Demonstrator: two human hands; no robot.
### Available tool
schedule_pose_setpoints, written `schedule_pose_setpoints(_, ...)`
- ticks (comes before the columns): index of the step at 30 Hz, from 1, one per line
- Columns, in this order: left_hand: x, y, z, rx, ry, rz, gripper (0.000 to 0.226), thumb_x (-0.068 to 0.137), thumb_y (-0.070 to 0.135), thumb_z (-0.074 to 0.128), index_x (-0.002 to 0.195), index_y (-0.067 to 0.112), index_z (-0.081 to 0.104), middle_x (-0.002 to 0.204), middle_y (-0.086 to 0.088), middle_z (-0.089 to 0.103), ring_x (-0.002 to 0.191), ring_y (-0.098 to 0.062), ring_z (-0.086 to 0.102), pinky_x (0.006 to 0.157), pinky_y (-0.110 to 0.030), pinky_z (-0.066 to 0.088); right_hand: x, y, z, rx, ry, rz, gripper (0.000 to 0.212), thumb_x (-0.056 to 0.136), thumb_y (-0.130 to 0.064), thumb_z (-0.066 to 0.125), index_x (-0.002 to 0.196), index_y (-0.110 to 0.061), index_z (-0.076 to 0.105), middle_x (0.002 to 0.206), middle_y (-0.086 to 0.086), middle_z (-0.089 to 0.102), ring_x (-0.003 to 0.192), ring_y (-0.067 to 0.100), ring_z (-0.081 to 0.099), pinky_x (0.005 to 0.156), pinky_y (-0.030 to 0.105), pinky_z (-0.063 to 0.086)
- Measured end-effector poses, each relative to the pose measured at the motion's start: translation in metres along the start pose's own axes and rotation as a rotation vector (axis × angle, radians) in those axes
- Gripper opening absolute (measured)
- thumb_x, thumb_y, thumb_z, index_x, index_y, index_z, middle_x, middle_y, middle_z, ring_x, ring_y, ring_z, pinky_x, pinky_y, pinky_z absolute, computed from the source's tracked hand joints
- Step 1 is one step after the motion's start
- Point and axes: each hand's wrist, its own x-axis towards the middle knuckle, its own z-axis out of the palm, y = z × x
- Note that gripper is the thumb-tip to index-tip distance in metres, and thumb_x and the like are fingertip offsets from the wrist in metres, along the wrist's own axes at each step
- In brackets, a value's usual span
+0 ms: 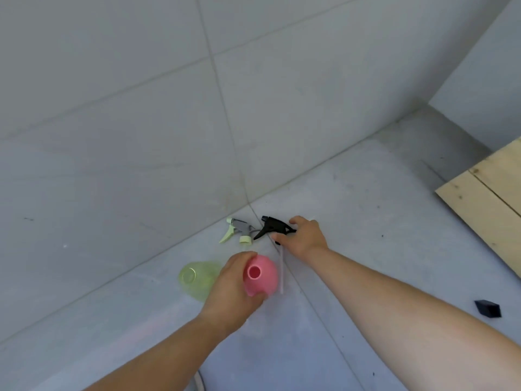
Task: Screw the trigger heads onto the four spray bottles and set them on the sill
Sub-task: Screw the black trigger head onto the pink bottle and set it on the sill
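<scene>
A pink spray bottle (260,275) without a head is gripped by my left hand (231,289), its open neck facing up. A translucent green bottle (197,279) stands just left of it, also headless. My right hand (303,237) closes on a black trigger head (275,227) lying on the floor by the wall; its pale dip tube (281,273) runs down toward me. A green and grey trigger head (238,231) lies to the left of the black one.
A grey tiled wall rises right behind the trigger heads. Pale wooden boards (487,204) lie at the right. A small black object (487,308) sits on the floor at the lower right.
</scene>
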Motion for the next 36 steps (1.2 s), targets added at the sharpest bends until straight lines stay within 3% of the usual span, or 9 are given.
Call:
schedule_pose_setpoints(3,0.004,-0.004,0.005,-0.055,0.028,-0.010,0.078,0.077,0.013,0.084,0.145,0.022,0.048,0.138,0.007,0.054,0.126,-0.014,0.056,0.102,-0.019,0.042,0.010,-0.001,0.006,-0.032,0.030,0.015,0.072,0.076,-0.052,0.077,0.135,-0.018,0.054,0.132,0.012,0.044,0.108,0.028,0.062,0.093,0.031,0.050)
schedule_pose_setpoints(6,0.007,-0.003,0.008,-0.080,0.034,-0.031,0.080,0.077,0.015,0.085,0.146,0.023,0.047,0.136,0.007,0.055,0.124,-0.013,0.056,0.102,-0.021,0.042,0.014,-0.004,0.012,-0.036,0.062,0.001,0.059,0.078,-0.041,0.078,0.125,-0.013,0.057,0.126,0.012,0.045,0.090,0.024,0.056,0.083,0.028,0.048)
schedule_pose_setpoints(11,0.009,0.000,0.011,-0.054,0.021,-0.023,0.078,0.076,0.020,0.085,0.145,0.023,0.048,0.134,0.009,0.055,0.124,-0.013,0.056,0.102,-0.020,0.042,0.017,-0.004,0.009,-0.023,0.045,0.016,0.043,0.077,-0.028,0.079,0.101,-0.012,0.047,0.101,0.007,0.054,0.085,0.023,0.054,0.057,0.027,0.041)
schedule_pose_setpoints(14,0.008,0.004,0.012,-0.037,-0.008,-0.010,0.078,0.075,0.023,0.085,0.144,0.023,0.049,0.134,0.011,0.055,0.126,-0.013,0.055,0.107,-0.025,0.044,0.012,0.005,-0.001,0.155,-0.014,0.049,0.045,0.071,-0.021,0.084,0.099,-0.012,0.049,0.099,0.013,0.063,0.083,0.027,0.063,0.070,0.041,0.059)
schedule_pose_setpoints(20,-0.001,0.034,0.012,-0.035,-0.140,-0.009,0.063,0.075,0.027,0.085,0.129,0.031,0.052,0.125,0.005,0.046,0.106,-0.018,0.060,0.086,-0.021,0.051,-0.030,0.004,-0.076,0.394,-0.102,-0.008,0.019,0.083,-0.008,0.077,0.099,-0.008,0.066,0.093,0.014,0.069,0.075,0.021,0.065,0.071,0.030,0.060)
schedule_pose_setpoints(23,-0.014,0.059,0.015,-0.067,-0.166,-0.024,0.060,0.076,0.028,0.084,0.123,0.041,0.048,0.124,0.004,0.040,0.105,-0.021,0.059,0.084,-0.027,0.052,-0.062,-0.013,-0.126,0.514,-0.058,-0.068,0.019,0.086,-0.006,0.074,0.103,-0.005,0.064,0.096,0.016,0.069,0.084,0.026,0.067,0.070,0.027,0.061)
schedule_pose_setpoints(27,-0.031,0.100,0.014,-0.105,-0.181,-0.020,0.065,0.079,0.025,0.083,0.133,0.039,0.052,0.129,-0.002,0.040,0.110,-0.027,0.059,0.093,-0.037,0.054,-0.113,-0.046,-0.185,0.604,0.053,-0.239,0.012,0.088,-0.005,0.071,0.094,-0.011,0.063,0.088,0.009,0.068,0.087,0.027,0.066,0.077,0.032,0.062)
schedule_pose_setpoints(30,-0.047,0.133,0.006,-0.104,-0.186,0.041,0.065,0.080,0.023,0.082,0.136,0.038,0.053,0.130,-0.004,0.042,0.109,-0.028,0.059,0.092,-0.036,0.053,-0.154,-0.063,-0.219,0.598,0.153,-0.358,0.014,0.087,-0.006,0.074,0.091,-0.012,0.062,0.093,0.011,0.066,0.086,0.023,0.068,0.081,0.036,0.062)
schedule_pose_setpoints(36,-0.086,0.187,-0.017,-0.133,-0.192,0.143,0.064,0.076,0.025,0.081,0.131,0.043,0.054,0.130,-0.003,0.050,0.107,-0.027,0.063,0.088,-0.038,0.056,-0.220,-0.073,-0.251,0.555,0.236,-0.472,0.018,0.083,-0.006,0.077,0.091,-0.011,0.062,0.098,0.020,0.065,0.084,0.023,0.068,0.073,0.031,0.061)
